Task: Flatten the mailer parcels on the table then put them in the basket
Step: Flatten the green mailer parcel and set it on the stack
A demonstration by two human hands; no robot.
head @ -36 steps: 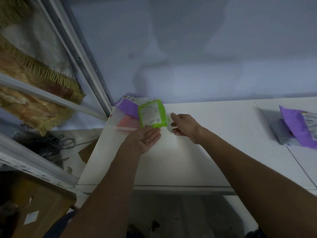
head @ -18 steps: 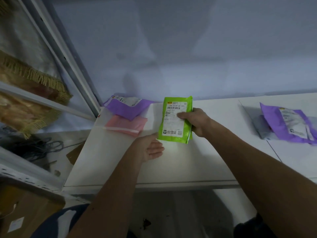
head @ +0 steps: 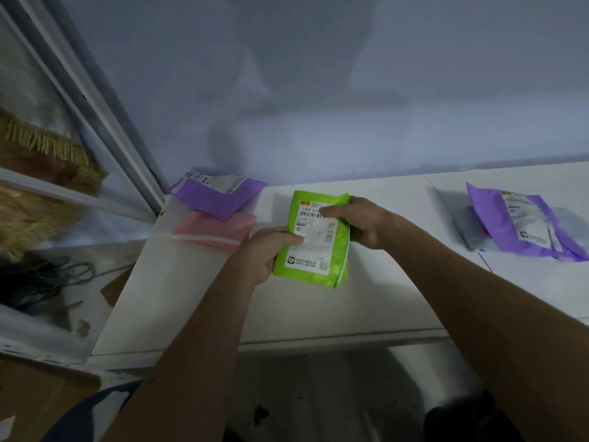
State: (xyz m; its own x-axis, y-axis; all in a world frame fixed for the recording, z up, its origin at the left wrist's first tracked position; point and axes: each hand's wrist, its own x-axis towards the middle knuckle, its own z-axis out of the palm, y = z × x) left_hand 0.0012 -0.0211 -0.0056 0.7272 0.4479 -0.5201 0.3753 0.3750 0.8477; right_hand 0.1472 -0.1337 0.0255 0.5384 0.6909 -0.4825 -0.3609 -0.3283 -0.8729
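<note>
Your thumbs are pressed flat on the white label (head: 310, 250) of the green mailer (head: 341, 253), with the other fingers curled round behind it. So your left hand (head: 266, 250) grips its left edge and your right hand (head: 363, 223) the top right corner. It's over the middle of the white table (head: 366, 301), label facing you. Back left, a purple mailer (head: 216, 196) overlaps a pink mailer (head: 220, 226). Off right, a second purple mailer (head: 522, 224) lies on a grey mailer (head: 475, 231).
</note>
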